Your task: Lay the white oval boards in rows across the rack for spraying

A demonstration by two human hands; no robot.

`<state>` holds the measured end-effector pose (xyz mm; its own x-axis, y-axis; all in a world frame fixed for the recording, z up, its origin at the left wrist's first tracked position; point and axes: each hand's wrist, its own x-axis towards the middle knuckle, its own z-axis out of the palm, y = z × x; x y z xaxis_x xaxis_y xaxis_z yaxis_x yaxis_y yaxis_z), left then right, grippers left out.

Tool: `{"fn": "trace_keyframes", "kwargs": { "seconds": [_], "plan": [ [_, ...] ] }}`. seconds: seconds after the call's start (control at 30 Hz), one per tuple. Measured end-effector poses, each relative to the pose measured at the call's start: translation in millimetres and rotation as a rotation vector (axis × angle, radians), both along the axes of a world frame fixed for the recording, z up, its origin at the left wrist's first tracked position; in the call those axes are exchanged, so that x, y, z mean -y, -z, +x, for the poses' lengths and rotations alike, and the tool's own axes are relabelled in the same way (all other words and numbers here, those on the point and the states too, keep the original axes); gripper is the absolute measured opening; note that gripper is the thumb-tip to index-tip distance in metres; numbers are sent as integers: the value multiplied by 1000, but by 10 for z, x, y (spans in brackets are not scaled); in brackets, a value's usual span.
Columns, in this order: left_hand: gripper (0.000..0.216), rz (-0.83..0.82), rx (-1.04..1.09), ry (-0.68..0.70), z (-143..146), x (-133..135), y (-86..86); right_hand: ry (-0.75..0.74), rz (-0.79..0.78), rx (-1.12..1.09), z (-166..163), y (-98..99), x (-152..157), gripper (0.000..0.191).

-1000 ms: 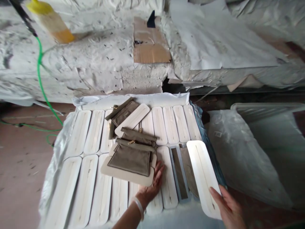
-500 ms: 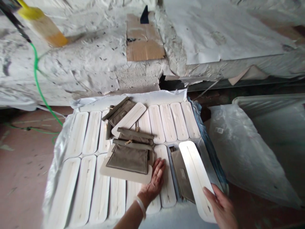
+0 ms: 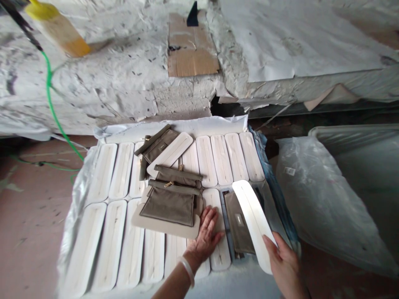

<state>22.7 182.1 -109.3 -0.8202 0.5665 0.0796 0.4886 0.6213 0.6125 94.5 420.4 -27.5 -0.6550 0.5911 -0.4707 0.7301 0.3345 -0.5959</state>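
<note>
My right hand (image 3: 285, 259) pinches the lower edge of a long white panel with rounded corners (image 3: 254, 224), held tilted above the board's right side. Partly behind that panel lies an olive-brown fabric piece with a small label (image 3: 233, 207). My left hand (image 3: 204, 236), fingers spread, rests on a white panel in the lower row (image 3: 218, 245). Just left of it, olive-brown zippered pouches (image 3: 170, 203) lie on beige rounded panels (image 3: 156, 224). Another pouch (image 3: 160, 145) sits higher up, with a loose white panel (image 3: 171, 153) across it.
Two rows of white panels (image 3: 102, 170) cover a plastic-wrapped board (image 3: 77, 182). Behind is a crusted white bench (image 3: 124, 83) with a yellow-topped bottle (image 3: 62, 33) and cardboard (image 3: 193, 54). A green hose (image 3: 50, 95) hangs left. At right, clear plastic (image 3: 311, 178) drapes a bin (image 3: 352, 131).
My right hand has moved the white panel slightly up and to the left, showing more of the fabric piece behind it. My left thumb has spread outward to the right.
</note>
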Motion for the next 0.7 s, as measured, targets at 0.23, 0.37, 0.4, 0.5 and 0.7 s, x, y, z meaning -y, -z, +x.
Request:
{"fn": "trace_keyframes", "kwargs": {
  "seconds": [0.23,0.37,0.4,0.5,0.7],
  "plan": [
    [83,-114,9,-50,54,-118,15,-113,129,-96,-63,-43,93,65],
    [90,-236,30,-67,63,-198,-24,-242,183,-195,-222,-73,160,65],
    [90,-249,37,-70,61,-207,-36,-273,193,-216,-250,-77,166,66],
    [85,-275,47,-65,48,-211,-74,-236,272,-272,-253,-78,154,68],
    [81,-298,-5,-41,30,-196,-98,-273,124,-277,-94,-64,164,60]
  ]
}}
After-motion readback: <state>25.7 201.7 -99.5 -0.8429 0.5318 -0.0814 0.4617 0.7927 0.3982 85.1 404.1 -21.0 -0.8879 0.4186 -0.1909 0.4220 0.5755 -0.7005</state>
